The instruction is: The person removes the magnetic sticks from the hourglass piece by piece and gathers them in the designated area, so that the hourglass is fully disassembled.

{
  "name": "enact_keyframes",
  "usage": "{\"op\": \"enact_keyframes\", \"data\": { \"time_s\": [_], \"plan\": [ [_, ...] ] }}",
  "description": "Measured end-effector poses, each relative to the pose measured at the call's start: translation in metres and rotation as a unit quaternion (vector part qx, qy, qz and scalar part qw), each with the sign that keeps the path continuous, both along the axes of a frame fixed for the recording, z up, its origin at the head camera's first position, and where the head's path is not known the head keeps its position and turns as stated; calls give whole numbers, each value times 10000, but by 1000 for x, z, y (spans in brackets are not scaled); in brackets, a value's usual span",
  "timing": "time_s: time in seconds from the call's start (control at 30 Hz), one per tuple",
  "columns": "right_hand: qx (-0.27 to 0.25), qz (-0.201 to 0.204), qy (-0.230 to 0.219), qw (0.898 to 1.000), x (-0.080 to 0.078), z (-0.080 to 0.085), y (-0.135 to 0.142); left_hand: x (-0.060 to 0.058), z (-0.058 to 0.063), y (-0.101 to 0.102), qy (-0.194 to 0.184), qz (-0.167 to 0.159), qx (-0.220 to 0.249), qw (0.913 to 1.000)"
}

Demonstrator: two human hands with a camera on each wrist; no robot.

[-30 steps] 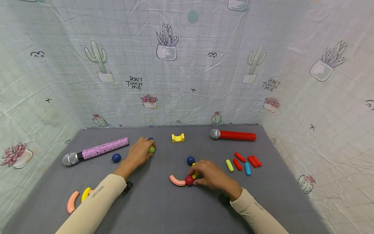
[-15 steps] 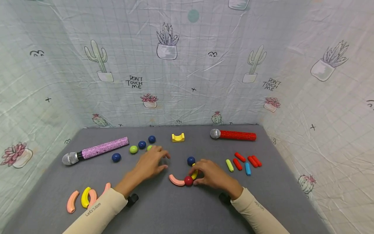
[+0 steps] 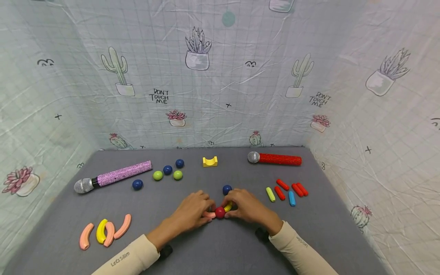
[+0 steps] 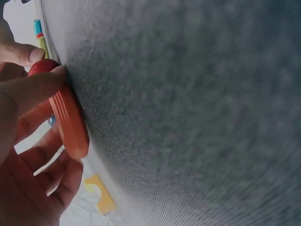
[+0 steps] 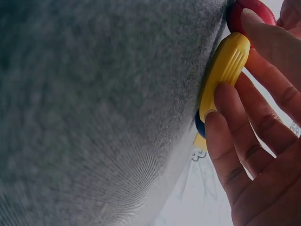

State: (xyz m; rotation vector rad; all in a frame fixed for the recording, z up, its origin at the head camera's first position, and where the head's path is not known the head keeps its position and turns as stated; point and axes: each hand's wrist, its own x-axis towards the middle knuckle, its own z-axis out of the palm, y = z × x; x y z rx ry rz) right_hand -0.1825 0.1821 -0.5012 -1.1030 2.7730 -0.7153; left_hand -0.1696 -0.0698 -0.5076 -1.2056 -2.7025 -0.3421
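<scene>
A red ball (image 3: 220, 212) joins or touches a pink curved piece (image 3: 209, 215) on its left and a yellow curved piece (image 3: 228, 206) on its right. My left hand (image 3: 192, 211) pinches the pink piece (image 4: 70, 121), thumb near the ball. With the thumb of my right hand (image 3: 246, 206) on the red ball (image 5: 239, 21), I grip it, fingers lying along the yellow piece (image 5: 225, 66). Whether the parts are firmly joined cannot be seen. Just beyond them sits a blue ball (image 3: 227, 190).
Left on the grey table are blue balls (image 3: 137, 185), green balls (image 3: 177, 175) and loose curved pieces (image 3: 86, 236). Behind stand a yellow cradle block (image 3: 210, 162), a pink microphone (image 3: 117, 176) and a red microphone (image 3: 275, 158). Several short rods (image 3: 279, 193) lie right.
My left hand has let go of a green ball at the back left, come toward me and rightward, and taken hold of the pink curved piece. My right hand has barely moved.
</scene>
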Motion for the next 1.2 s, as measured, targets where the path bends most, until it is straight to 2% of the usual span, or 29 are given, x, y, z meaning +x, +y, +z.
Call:
{"op": "enact_keyframes", "data": {
  "time_s": [0.23,0.33,0.43,0.57,0.67,0.83,1.0,1.2],
  "plan": [
    [-197,47,-26,9998,0,-1,-2,6,-4,-10,-386,15,434,9983],
    [-453,34,-15,9990,-1,2,-1,10,-3,-22,-683,131,684,9952],
    [-702,-197,90,9973,-3,5,3,13,1,-39,-989,260,972,9900],
    [-766,-500,277,9954,-6,8,11,19,5,-67,-1362,624,1152,9820],
    [-618,-426,180,9970,-9,9,16,24,5,-91,-1456,1009,1086,9782],
    [-323,-180,-194,9991,-11,6,21,31,5,-129,-1410,1757,792,9711],
    [-285,-184,-186,9993,-11,3,21,40,6,-157,-1307,2457,442,9595],
    [-230,-308,-7,9993,-10,1,16,48,6,-174,-553,2649,260,9623]
  ]
}}
